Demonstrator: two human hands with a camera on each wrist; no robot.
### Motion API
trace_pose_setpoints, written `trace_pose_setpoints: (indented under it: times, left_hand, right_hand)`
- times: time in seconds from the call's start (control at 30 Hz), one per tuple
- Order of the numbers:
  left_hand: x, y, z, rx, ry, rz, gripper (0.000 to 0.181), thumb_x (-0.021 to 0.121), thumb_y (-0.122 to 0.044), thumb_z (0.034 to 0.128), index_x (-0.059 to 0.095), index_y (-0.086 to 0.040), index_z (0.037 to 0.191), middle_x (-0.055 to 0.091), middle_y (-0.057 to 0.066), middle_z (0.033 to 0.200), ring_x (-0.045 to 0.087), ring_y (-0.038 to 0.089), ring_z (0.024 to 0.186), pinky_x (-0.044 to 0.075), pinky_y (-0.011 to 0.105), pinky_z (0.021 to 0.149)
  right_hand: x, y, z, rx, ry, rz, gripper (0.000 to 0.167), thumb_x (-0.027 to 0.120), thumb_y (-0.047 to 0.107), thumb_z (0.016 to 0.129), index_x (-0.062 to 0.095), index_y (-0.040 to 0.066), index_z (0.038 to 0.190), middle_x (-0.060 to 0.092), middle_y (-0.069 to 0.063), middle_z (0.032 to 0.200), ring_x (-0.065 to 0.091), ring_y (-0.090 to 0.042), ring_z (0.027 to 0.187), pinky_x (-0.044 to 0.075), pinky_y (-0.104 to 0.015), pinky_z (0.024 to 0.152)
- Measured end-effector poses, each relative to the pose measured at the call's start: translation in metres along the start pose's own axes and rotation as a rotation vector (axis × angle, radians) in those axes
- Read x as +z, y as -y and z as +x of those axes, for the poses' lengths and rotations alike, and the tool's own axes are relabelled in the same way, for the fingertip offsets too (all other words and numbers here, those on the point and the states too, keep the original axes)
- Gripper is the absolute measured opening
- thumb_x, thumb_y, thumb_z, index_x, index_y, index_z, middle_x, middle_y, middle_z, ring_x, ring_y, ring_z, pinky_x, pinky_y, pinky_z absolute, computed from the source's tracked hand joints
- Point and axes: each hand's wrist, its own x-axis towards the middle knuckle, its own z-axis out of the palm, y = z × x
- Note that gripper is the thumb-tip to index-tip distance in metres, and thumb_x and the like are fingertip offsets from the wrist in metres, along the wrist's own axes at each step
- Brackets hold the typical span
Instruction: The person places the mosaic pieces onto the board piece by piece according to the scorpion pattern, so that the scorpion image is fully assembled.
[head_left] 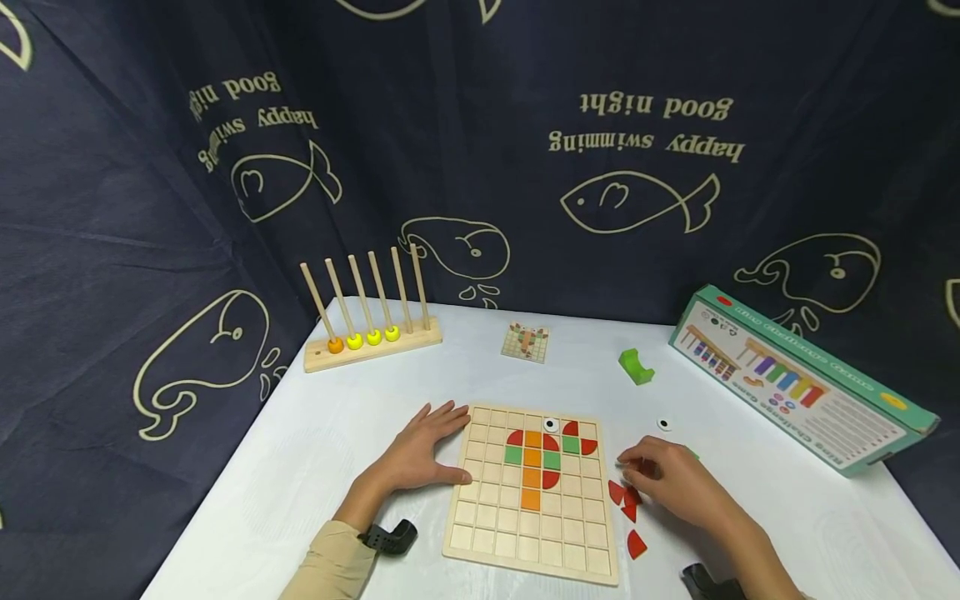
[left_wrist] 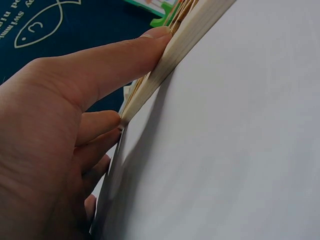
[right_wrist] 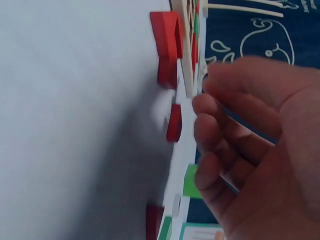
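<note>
A wooden grid board lies on the table, its upper part holding orange squares, green squares, red quarter-round pieces and an eye disc. My left hand rests spread at the board's left side; in the left wrist view its thumb touches the board's edge. Just off the board's right edge is my right hand, above the table, fingers loosely bent. The right wrist view shows no piece held in the right hand. Loose red pieces lie beside the board, near that hand.
A pattern card lies behind the board, with a peg rack holding several beads at back left. To the right are a green arch block, another eye disc and a long box. A dark curtain hangs behind.
</note>
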Motion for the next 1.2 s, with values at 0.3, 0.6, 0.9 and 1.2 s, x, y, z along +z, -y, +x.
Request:
trace_pose_setpoints:
  times: [0.3,0.6,0.9,1.2]
  left_hand:
    - [0.001,0.002,0.000,0.012,-0.007,0.000,0.099,0.066,-0.073,0.0701,0.044,-0.012,0.145,0.036,-0.002,0.151,0.021,0.019,0.143,0.007,0.044,0.117]
    - [0.000,0.001,0.000,0.019,-0.010,0.001,0.099,0.067,-0.072,0.0703,0.044,-0.012,0.145,0.037,-0.002,0.151,0.021,0.020,0.143,0.008,0.045,0.117]
    - [-0.001,-0.001,0.000,0.012,-0.003,-0.001,0.098,0.069,-0.069,0.0711,0.044,-0.011,0.146,0.036,-0.001,0.151,0.021,0.021,0.143,0.008,0.045,0.117]
    - [-0.002,-0.002,-0.001,0.008,0.005,0.002,0.097,0.071,-0.067,0.0713,0.043,-0.011,0.146,0.035,-0.001,0.152,0.020,0.020,0.143,0.007,0.045,0.117]
  right_hand:
    - [0.002,-0.010,-0.017,0.065,0.104,0.067,0.014,0.079,0.023,0.079,0.067,0.025,0.087,0.051,0.007,0.072,0.050,-0.010,0.071,0.041,-0.023,0.057]
    - [0.006,-0.012,-0.016,0.073,-0.005,0.000,0.019,0.077,0.012,0.081,0.071,0.027,0.090,0.057,0.016,0.082,0.051,-0.008,0.078,0.050,-0.025,0.070]
    - [0.011,-0.006,-0.013,0.046,-0.034,-0.061,0.023,0.081,0.019,0.075,0.071,0.024,0.096,0.057,0.015,0.087,0.050,-0.009,0.077,0.048,-0.026,0.068]
    - [0.007,0.001,-0.006,0.074,-0.010,-0.053,0.028,0.080,0.020,0.076,0.074,0.019,0.103,0.058,0.013,0.086,0.050,-0.010,0.077,0.047,-0.025,0.065]
